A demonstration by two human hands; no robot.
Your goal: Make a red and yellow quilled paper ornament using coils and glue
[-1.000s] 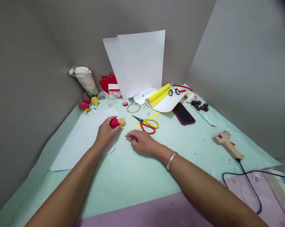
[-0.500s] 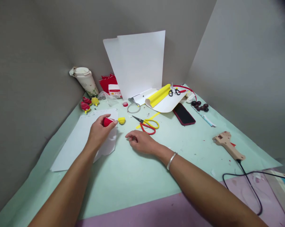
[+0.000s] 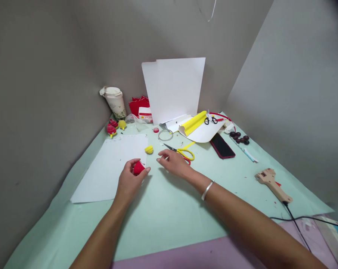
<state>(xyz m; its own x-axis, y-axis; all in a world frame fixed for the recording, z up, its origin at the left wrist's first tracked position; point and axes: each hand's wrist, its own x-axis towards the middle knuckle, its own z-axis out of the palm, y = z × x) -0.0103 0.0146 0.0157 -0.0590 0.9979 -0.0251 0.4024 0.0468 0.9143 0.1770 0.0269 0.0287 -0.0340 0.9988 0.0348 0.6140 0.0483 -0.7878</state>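
Observation:
My left hand (image 3: 130,180) grips a small red paper piece (image 3: 138,167) between thumb and fingers, at the edge of a white sheet (image 3: 109,164). A small yellow paper piece (image 3: 149,150) lies loose on the table just beyond it. My right hand (image 3: 174,162) rests on the green mat (image 3: 163,209) with fingers loosely curled and nothing in them, pointing toward the yellow piece. Red and yellow scissors (image 3: 184,152) lie right behind that hand.
A paper cup (image 3: 115,102), finished red and yellow paper pieces (image 3: 112,127), upright white sheets (image 3: 176,87), a yellow paper roll (image 3: 194,123), small black scissors (image 3: 210,120), a phone (image 3: 221,145), dark beads (image 3: 240,138) and a corded glue gun (image 3: 273,183) surround the mat.
My left hand pulled the red piece back toward me, leaving the yellow piece on the table. My right hand moved forward toward the scissors. The camera tilted up.

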